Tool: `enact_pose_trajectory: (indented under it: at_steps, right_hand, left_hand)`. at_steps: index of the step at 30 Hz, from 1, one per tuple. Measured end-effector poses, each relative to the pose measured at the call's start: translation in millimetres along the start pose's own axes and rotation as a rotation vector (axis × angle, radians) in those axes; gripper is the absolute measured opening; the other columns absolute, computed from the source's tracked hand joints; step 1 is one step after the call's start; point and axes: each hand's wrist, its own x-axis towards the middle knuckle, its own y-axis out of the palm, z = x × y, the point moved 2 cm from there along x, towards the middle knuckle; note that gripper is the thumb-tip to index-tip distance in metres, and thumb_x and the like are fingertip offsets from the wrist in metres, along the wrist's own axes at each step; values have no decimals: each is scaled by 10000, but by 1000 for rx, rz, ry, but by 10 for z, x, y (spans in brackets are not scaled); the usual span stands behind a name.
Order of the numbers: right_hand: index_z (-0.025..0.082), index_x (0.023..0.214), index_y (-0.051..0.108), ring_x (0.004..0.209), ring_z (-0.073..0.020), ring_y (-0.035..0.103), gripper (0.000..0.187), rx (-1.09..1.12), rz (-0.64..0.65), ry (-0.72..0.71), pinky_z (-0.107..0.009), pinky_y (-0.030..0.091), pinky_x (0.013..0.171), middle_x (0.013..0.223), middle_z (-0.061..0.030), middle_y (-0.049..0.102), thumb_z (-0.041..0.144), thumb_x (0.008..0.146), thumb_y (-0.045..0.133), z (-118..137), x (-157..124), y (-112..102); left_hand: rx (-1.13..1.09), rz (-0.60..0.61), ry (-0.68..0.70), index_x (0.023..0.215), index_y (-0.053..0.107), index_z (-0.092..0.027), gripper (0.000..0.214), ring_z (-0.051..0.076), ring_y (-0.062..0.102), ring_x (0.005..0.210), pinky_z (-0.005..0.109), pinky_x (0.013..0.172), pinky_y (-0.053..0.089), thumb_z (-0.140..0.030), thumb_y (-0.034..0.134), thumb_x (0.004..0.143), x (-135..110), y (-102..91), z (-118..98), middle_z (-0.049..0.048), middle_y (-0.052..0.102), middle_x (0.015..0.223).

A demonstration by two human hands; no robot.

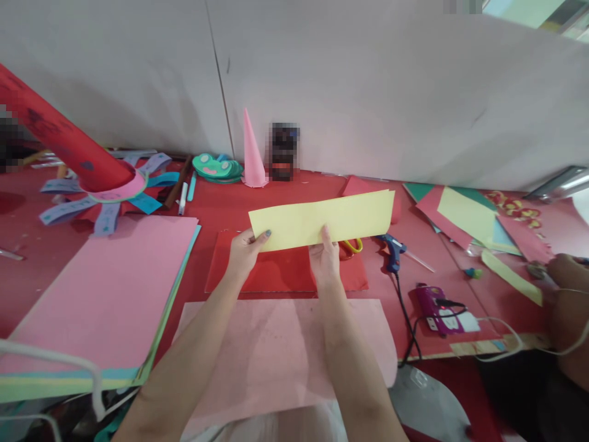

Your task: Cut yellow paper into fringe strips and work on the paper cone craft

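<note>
A long strip of yellow paper (294,224) is held up above the red table. My left hand (243,252) pinches its lower left end, thumb in front. My right hand (326,255) grips the lower edge near the middle, thumb on the front face and fingers behind. Below the strip lies a red sheet (276,276), partly covered by my hands. Yellow-handled scissors (352,247) show in part behind the strip. A large pale pink sheet (280,350) lies nearest me, under my forearms.
Left, a stack of coloured paper (105,276) lies beside a red paper tube (87,153). A pink cone (252,153) and green frog cutouts (216,167) stand at the back. A glue gun (393,252), purple power strip (439,310) and another person's hand (568,273) are right.
</note>
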Motion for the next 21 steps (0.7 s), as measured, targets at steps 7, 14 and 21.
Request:
enact_pose_trajectory:
  at_steps: [7, 14, 21]
  right_hand:
    - [219, 962, 643, 982, -135, 650, 283, 11, -22, -3, -289, 518, 920, 974, -14, 700, 367, 723, 671, -4, -2, -2]
    - [227, 956, 652, 980, -121, 648, 274, 20, -34, 20, -260, 517, 906, 977, 0, 703, 363, 719, 669, -10, 2, -4]
    - [215, 978, 657, 996, -129, 643, 292, 34, -37, 17, -266, 517, 903, 983, -11, 702, 354, 722, 673, -37, 13, -17]
  left_hand:
    - [-50, 25, -29, 924, 716, -148, 485, 242, 658, 924, 373, 849, 503, -515, 738, 608, -12, 8, -5, 95, 732, 891]
    - [-70, 20, -31, 913, 721, -135, 478, 237, 664, 888, 374, 854, 498, -500, 745, 606, -17, 20, -20, 94, 734, 883]
    - [-61, 0, -43, 909, 723, -136, 474, 234, 664, 881, 362, 832, 504, -496, 750, 601, -7, 9, -6, 92, 733, 882]
